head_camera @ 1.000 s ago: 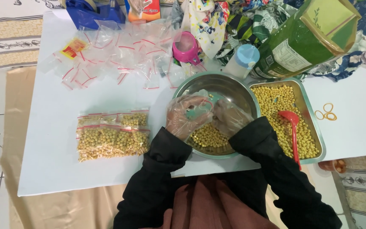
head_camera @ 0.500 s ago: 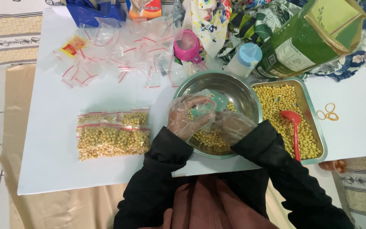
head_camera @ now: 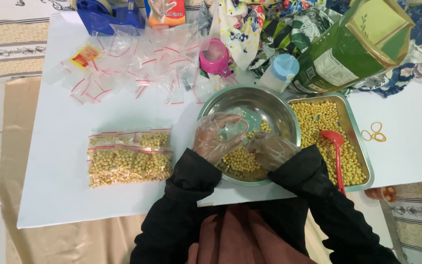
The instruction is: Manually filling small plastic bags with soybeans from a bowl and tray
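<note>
While both black-sleeved arms reach forward from the bottom edge, the left hand [head_camera: 218, 137] and the right hand [head_camera: 272, 150], each in a thin clear plastic glove, sit together inside the round steel bowl [head_camera: 269, 100] at the near edge of the white bench [head_camera: 54, 195]. Its fingers spread and loosely curled, the left hand seems to hold a small clear bag [head_camera: 238, 128] at its fingertips, though the bag is hard to tell from the glove. Bent downward, the right hand rests on the heap of yellow beans [head_camera: 240, 159] in the near half of the bowl; whether it grips anything I cannot tell. Just beside the bowl on the right stands a rectangular steel tray [head_camera: 362, 156] full of the same beans, with a red spoon [head_camera: 335, 146] lying in it. Left of the bowl, apart from it, filled zip bags of beans [head_camera: 129, 157] lie side by side. Orange rubber bands [head_camera: 374, 132] lie right of the tray. Farther back are scattered empty zip bags [head_camera: 137, 68], a pink cup [head_camera: 214, 56], a blue-capped bottle [head_camera: 280, 72], a large green pouch [head_camera: 352, 46] and a blue tape dispenser [head_camera: 108, 14].
</note>
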